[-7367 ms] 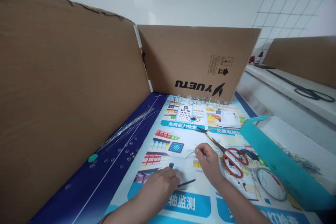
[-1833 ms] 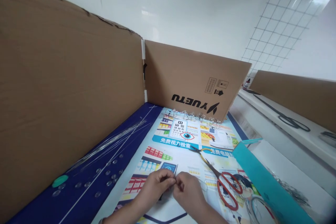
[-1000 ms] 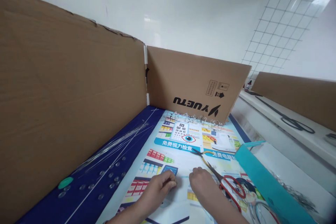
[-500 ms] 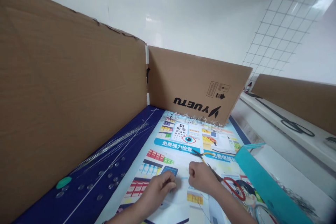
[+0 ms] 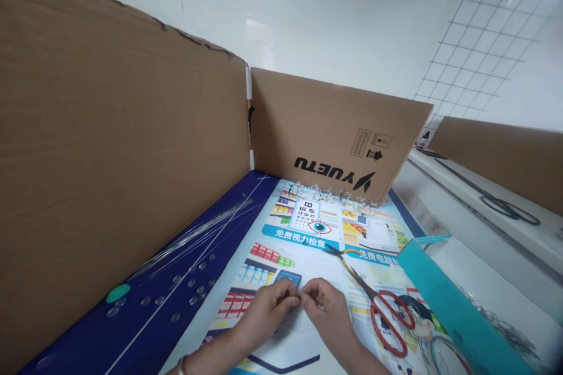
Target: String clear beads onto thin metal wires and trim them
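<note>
Fingertips that were apart half a second earlier now meet, the right hand (image 5: 328, 307) having come across to the left hand (image 5: 266, 307) above a printed poster (image 5: 288, 347). Each thumb and forefinger is closed in a pinch, and between the two sits a tiny dark piece (image 5: 300, 296), apparently gripped from both sides, though its shape and material cannot be made out. Judging by the pose, close fingertip work on that piece is in hand; the next move calls for a steady hold on one side and a small, controlled adjustment on the other, since so slight an item could easily slip. Beside the right hand lie red-handled scissors (image 5: 362, 282) and a yellow-handled tool (image 5: 336, 251) whose crossing handles and blades leave its exact type uncertain. Farther right, a teal box (image 5: 457, 304) holds a tangled metallic heap (image 5: 505, 328), its pieces too small to identify. Clear round pieces (image 5: 201, 290), a green disc (image 5: 118, 293) and thin, shiny strands (image 5: 206, 228) lie on the dark blue strip to the left. Curled fingers hide both palms, while the bottom edge cuts off the forearms and a wristband (image 5: 180, 365).
</note>
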The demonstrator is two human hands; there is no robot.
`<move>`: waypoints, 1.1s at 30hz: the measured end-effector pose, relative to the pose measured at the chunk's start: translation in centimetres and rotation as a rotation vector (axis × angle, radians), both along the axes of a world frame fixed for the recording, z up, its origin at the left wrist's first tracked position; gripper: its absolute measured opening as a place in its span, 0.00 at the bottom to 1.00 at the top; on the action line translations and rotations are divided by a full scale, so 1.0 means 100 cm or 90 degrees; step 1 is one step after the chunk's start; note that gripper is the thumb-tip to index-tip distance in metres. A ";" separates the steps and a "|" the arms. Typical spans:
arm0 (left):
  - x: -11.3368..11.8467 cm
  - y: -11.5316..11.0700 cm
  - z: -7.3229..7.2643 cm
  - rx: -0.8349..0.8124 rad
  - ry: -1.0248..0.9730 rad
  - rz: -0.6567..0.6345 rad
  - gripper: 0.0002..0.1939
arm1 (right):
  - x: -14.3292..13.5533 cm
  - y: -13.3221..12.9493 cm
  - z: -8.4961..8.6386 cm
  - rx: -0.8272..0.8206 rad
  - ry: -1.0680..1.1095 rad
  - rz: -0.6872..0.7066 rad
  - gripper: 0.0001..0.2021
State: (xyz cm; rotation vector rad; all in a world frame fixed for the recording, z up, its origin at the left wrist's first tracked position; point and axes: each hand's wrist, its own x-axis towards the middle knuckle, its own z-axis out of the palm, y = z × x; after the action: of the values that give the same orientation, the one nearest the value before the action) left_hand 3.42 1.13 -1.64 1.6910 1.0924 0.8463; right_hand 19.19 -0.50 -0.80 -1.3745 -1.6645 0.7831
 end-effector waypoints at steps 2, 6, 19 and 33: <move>0.000 0.000 -0.001 -0.002 -0.002 -0.002 0.05 | -0.002 -0.001 0.002 0.012 -0.018 -0.003 0.05; 0.000 0.000 -0.002 -0.002 0.001 -0.008 0.05 | -0.004 -0.002 -0.001 0.007 -0.032 -0.019 0.05; 0.002 0.001 -0.003 -0.009 -0.020 -0.009 0.04 | 0.003 -0.003 0.002 0.056 -0.021 0.049 0.08; 0.005 0.001 -0.008 -0.011 0.007 -0.005 0.05 | 0.001 -0.006 0.004 0.002 0.030 0.028 0.06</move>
State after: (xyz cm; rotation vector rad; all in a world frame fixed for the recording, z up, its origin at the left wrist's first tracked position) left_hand 3.93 1.27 -2.43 1.6861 1.0966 0.8223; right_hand 19.27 -1.13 -0.39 -1.3118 -1.6637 0.8318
